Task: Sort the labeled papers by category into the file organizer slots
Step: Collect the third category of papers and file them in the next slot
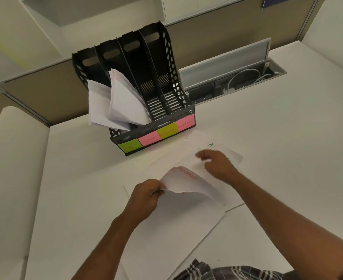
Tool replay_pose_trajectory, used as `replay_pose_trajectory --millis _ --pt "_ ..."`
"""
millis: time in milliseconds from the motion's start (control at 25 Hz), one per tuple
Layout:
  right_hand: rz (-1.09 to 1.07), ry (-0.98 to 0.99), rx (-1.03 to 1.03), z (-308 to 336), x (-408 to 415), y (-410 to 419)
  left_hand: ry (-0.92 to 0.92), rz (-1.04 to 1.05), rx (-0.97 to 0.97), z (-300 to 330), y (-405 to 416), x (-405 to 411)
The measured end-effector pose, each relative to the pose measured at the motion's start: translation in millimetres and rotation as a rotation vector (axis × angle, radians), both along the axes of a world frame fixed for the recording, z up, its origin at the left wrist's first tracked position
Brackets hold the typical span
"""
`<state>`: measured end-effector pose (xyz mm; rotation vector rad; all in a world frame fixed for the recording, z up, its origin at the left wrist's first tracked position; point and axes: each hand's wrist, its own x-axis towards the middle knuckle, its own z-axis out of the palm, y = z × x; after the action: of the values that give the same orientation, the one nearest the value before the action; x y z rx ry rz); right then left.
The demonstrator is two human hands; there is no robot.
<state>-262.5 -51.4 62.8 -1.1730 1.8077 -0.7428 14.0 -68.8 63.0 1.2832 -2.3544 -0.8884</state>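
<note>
- The left hand (145, 196) reaches in from the lower middle, fingers curled and pinched shut on the near-left edge of the FINANCE sheet (188, 182), curling that edge up off the pile.
- The right hand (217, 163) stretches further forward, palm down on the loose papers (186, 219) on the desk; its fingers (202, 154) are bent and blurred, so whether they grip a sheet I cannot tell.
- The FINANCE sheet, with red lettering, lies on top of the spread papers between the two hands, near the organizer's front.
- One black file organizer (146, 93) stands on the white desk (287, 138) with four slots.
- Four sticky labels run along its front: a green HR label (130, 147), a pink label (148, 140) with lettering too faint to read surely, a green FINANCE label (167, 131) and a pink ADMIN label (184, 123).
- The two left slots each hold a leaning bundle of white filed papers (114, 102); the two right slots show bare slatted floors.
- Another sheet with green writing (223, 148) lies under the right hand, mostly covered.
- Behind the organizer to the right, an open cable tray (237, 77) in the desk shows white cords.
- A plaid shirt (227, 272) shows at the bottom edge.
</note>
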Motion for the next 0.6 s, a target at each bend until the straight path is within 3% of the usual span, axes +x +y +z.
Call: replay_pose_trajectory --millis 120,280,480,600 --pt "0.086 0.278 0.048 -1 1 -51 0.046 -0.023 -0.117 -6 5 1" --pt "0.207 0.344 0.160 -14 1 -70 0.083 0.008 -0.162 -12 4 2" --pt "0.281 0.461 0.001 -18 -4 -36 0.087 0.038 -0.146 -22 2 2" --pt "0.287 0.551 -0.234 -17 -7 -6 0.029 0.088 -0.054 -23 0 -4"
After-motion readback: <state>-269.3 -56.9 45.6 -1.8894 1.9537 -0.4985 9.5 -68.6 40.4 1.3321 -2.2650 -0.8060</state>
